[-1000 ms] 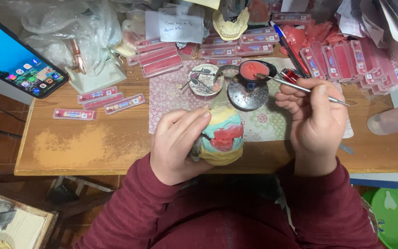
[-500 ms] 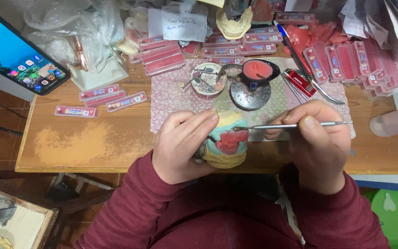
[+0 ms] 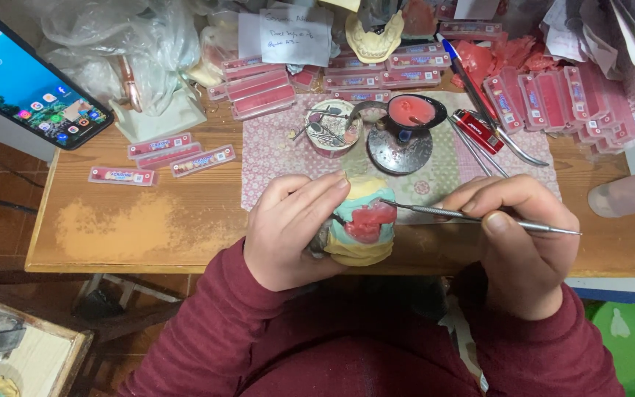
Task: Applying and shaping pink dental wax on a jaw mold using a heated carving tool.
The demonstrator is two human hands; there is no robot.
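1. Left hand [image 3: 292,228] is seen wrapped around a dental model [image 3: 358,224], fingers closed on its left side and top; the model is held at the near edge of the wooden table [image 3: 141,228], in front of the person's body.
2. Pink wax [image 3: 367,220] is seen on the upper face of the pale yellow and green model.
3. Right hand [image 3: 519,242] is clamped on a thin metal instrument [image 3: 479,218], gripped like a pen between thumb and fingers.
4. The instrument's long axis is laid nearly level, left to right; its tip is pointed left at the wax, touching or just beside it, so the model lies directly left of the right hand.
5. The left hand is the nearer, being in contact with the model; the right reaches it only through the tool.
6. Beyond the model, a patterned cloth [image 3: 273,154] is spread, bearing a small round dish of tools [image 3: 334,132], a dark dish of pink wax [image 3: 414,112] on a round stand and a red lighter [image 3: 478,131].
7. Pink strip packs [image 3: 185,158] are scattered left and behind; a smartphone [image 3: 27,84] is propped far left.
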